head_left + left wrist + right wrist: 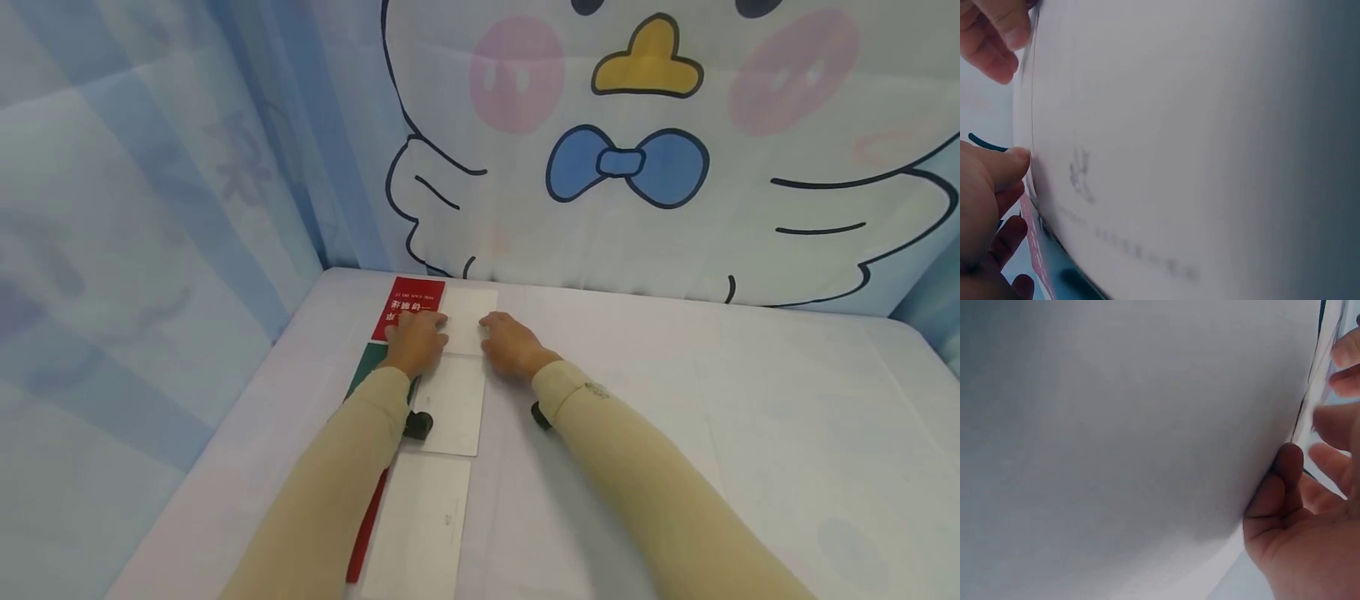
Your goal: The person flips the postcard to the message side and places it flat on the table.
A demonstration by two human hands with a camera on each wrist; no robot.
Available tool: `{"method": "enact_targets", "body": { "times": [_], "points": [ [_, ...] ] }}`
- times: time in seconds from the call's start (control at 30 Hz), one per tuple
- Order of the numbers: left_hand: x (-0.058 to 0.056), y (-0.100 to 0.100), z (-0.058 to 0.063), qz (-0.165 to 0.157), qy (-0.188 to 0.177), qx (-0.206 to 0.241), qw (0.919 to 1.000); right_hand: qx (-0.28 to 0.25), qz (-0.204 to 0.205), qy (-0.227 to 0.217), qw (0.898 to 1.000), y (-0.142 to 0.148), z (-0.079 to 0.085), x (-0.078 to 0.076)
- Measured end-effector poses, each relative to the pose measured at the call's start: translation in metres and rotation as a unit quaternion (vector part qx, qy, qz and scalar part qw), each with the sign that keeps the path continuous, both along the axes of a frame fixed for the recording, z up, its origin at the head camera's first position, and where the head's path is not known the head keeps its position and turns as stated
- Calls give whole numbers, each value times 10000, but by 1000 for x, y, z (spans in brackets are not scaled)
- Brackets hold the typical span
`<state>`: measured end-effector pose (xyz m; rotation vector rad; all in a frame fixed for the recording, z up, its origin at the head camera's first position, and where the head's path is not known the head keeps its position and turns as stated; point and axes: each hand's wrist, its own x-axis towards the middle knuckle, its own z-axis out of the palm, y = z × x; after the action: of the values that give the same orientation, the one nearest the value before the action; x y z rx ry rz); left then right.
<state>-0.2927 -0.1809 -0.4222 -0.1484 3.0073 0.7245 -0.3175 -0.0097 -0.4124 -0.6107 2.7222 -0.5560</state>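
In the head view, three white cards lie end to end in a column: a far card (471, 312), a middle card (452, 406) and a near card (420, 525). My left hand (416, 342) rests at the far card's left side, over the edge of a red card (408, 302) with white lettering. At the same card's right edge, the fingertips of my right hand (513, 343) touch it. Both hands have loosely bent fingers. Beneath my left hand and sleeve, a green card (367, 364) is mostly covered. Another red card (367, 529) shows partly beside the near white card.
A white-covered table (712, 433) stretches to the right of the cards. Behind it hangs a curtain (525, 225) with a cartoon figure, and a blue-and-white curtain (135, 250) borders the left side. Small black wrist cameras (417, 425) sit under the sleeves.
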Motion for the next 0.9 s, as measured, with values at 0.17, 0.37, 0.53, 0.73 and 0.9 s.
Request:
{"method": "enact_targets", "body": {
  "times": [0.17,0.37,0.53,0.73,0.9],
  "points": [
    [9,0,9,-26,252,5,9997,-187,150,138,9996,9,5,10],
    [36,-13,33,-414,166,240,9987,-309,324,204,9988,26,21,34],
    [72,-32,49,-683,-151,562,9960,-489,601,435,9960,36,31,69],
    [129,-53,60,-870,-241,669,9937,-770,1154,715,9877,38,40,124],
    [179,-71,60,-653,-480,723,9941,-701,1505,728,9834,26,45,160]
  ]
}}
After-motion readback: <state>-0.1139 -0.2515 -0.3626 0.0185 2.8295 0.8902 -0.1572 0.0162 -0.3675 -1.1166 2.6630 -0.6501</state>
